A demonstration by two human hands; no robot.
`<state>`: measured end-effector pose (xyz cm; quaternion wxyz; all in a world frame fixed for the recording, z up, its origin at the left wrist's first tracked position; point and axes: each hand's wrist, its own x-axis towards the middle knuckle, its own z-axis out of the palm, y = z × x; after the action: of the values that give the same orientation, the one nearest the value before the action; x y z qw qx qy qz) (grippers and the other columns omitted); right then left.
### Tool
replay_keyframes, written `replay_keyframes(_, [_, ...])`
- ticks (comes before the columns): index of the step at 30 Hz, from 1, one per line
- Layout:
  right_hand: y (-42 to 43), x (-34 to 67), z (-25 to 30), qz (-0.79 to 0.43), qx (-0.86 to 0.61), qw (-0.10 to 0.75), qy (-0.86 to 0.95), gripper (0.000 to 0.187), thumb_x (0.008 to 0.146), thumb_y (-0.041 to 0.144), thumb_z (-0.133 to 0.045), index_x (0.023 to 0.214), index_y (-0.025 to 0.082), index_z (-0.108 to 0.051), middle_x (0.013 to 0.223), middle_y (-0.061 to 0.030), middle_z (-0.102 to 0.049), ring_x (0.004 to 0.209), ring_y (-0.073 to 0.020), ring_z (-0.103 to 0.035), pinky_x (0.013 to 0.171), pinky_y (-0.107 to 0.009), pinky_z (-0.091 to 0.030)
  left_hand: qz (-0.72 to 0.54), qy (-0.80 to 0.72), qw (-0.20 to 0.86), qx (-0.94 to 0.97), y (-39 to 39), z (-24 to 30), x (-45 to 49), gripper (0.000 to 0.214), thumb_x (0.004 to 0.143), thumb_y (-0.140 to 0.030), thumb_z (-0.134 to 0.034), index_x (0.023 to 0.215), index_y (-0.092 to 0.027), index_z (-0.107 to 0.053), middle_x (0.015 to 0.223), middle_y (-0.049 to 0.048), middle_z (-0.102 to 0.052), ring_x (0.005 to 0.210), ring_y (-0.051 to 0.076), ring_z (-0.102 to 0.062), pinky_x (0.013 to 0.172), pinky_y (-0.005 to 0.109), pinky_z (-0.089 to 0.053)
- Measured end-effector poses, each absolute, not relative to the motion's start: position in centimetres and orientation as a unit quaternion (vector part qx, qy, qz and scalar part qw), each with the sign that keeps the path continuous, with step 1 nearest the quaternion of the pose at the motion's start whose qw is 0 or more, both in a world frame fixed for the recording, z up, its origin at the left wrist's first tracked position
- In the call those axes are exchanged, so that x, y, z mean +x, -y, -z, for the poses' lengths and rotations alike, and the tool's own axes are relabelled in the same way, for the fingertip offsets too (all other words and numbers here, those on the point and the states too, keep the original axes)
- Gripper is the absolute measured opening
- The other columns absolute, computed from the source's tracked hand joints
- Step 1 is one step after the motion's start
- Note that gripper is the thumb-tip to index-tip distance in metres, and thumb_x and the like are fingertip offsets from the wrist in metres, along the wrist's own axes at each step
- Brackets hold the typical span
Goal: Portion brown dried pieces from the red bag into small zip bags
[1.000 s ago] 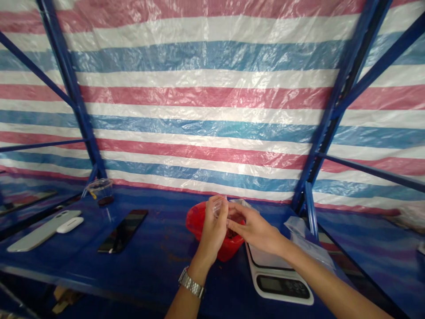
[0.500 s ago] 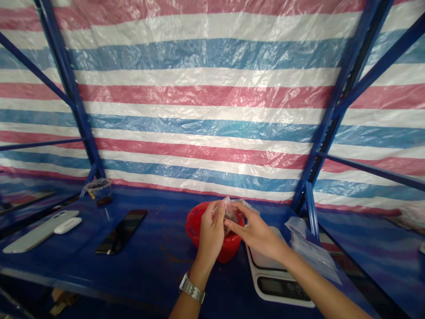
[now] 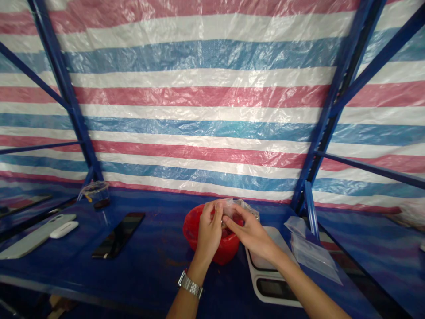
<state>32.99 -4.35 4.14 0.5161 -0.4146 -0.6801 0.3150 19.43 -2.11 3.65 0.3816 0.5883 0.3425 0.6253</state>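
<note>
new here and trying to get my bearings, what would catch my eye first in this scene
The red, white and blue striped tarpaulin fills the whole background, crossed by blue steel uprights. At the centre of the blue bench, the left hand and right hand pinch a clear plastic bag above a red bowl. A white digital scale sits just right of the bowl.

no legible writing anywhere
</note>
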Motion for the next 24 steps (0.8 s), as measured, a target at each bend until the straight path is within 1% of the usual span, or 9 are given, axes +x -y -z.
replay_keyframes(2, [4.3,33.4,-5.2,-0.308,-0.412,0.502,0.695,0.036,0.092,0.050,-0.067,0.114,0.022,-0.071,0.113,-0.0072,-0.076,0.103,-0.0244,-0.071,0.096,-0.039,-0.056,-0.629,-0.342,0.337,0.611,2.2,-3.8,19.5,0.042,0.099,-0.053,-0.052,0.102,-0.018,-0.074,0.107,0.0110,-0.071,0.105,0.024,-0.067,0.098,0.039,-0.051])
replay_keyframes(4, [4.3,34.1,-6.6,-0.324,-0.407,0.492,0.698,0.038,0.090,0.052,-0.068,0.111,0.021,-0.071,0.108,-0.0079,-0.077,0.098,-0.0247,-0.072,0.091,-0.040,-0.058,-0.624,-0.331,0.304,0.639,2.5,-3.9,19.9,0.040,0.102,-0.050,-0.049,0.107,-0.019,-0.073,0.111,0.0108,-0.068,0.110,0.024,-0.065,0.103,0.040,-0.049])
replay_keyframes(7, [4.7,36.3,-8.2,-0.359,-0.406,0.475,0.693,0.041,0.090,0.057,-0.068,0.111,0.022,-0.070,0.109,-0.0078,-0.077,0.099,-0.0252,-0.072,0.091,-0.040,-0.057,-0.614,-0.316,0.270,0.672,3.4,-4.0,20.5,0.040,0.102,-0.047,-0.050,0.131,-0.022,-0.062,0.130,0.0119,-0.061,0.127,0.024,-0.057,0.112,0.043,-0.043])
replay_keyframes(9, [5.4,38.5,-8.7,-0.356,-0.435,0.465,0.684,0.043,0.090,0.059,-0.067,0.113,0.023,-0.070,0.113,-0.0082,-0.077,0.104,-0.0260,-0.071,0.094,-0.040,-0.056,-0.604,-0.325,0.246,0.685,4.1,-4.0,20.6,0.044,0.103,-0.046,-0.051,0.141,-0.024,-0.053,0.139,0.0123,-0.056,0.134,0.025,-0.051,0.117,0.046,-0.039])
replay_keyframes(12, [6.4,42.0,-8.3,-0.331,-0.506,0.414,0.681,0.047,0.088,0.061,-0.069,0.113,0.021,-0.068,0.112,-0.0102,-0.076,0.104,-0.0269,-0.071,0.092,-0.038,-0.056,-0.593,-0.352,0.208,0.693,4.9,-4.0,20.3,0.039,0.105,-0.042,-0.047,0.138,-0.025,-0.055,0.135,0.0115,-0.056,0.131,0.024,-0.052,0.116,0.047,-0.039])
replay_keyframes(16, [7.3,44.7,-6.9,-0.331,-0.543,0.275,0.721,0.051,0.090,0.063,-0.065,0.114,0.019,-0.070,0.098,-0.0076,-0.076,0.086,-0.0237,-0.070,0.078,-0.034,-0.055,-0.589,-0.380,0.168,0.693,5.1,-4.0,19.8,0.031,0.105,-0.038,-0.046,0.129,-0.025,-0.060,0.125,0.0098,-0.058,0.123,0.024,-0.055,0.112,0.046,-0.043])
replay_keyframes(19, [7.4,45.2,-6.0,-0.295,-0.559,0.204,0.748,0.047,0.092,0.059,-0.063,0.112,0.018,-0.073,0.095,-0.0070,-0.076,0.082,-0.0231,-0.068,0.073,-0.033,-0.053,-0.578,-0.390,0.150,0.701,5.0,-3.8,19.7,0.029,0.105,-0.036,-0.046,0.127,-0.025,-0.061,0.124,0.0094,-0.059,0.121,0.024,-0.055,0.110,0.046,-0.045])
replay_keyframes(21, [7.2,45.5,-5.5,-0.269,-0.575,0.193,0.748,0.046,0.091,0.055,-0.064,0.116,0.018,-0.074,0.096,-0.0075,-0.076,0.080,-0.0231,-0.067,0.072,-0.033,-0.052,-0.572,-0.393,0.144,0.706,5.1,-3.8,19.7,0.029,0.105,-0.036,-0.046,0.127,-0.025,-0.061,0.123,0.0093,-0.059,0.121,0.024,-0.056,0.109,0.046,-0.045])
replay_keyframes(24, [6.9,46.1,-4.7,-0.216,-0.600,0.222,0.738,0.052,0.085,0.053,-0.070,0.127,0.022,-0.071,0.106,-0.0084,-0.075,0.084,-0.0245,-0.068,0.076,-0.035,-0.053,-0.573,-0.394,0.139,0.705,5.2,-3.8,19.8,0.028,0.105,-0.035,-0.046,0.126,-0.025,-0.062,0.122,0.0094,-0.059,0.120,0.024,-0.056,0.109,0.045,-0.045])
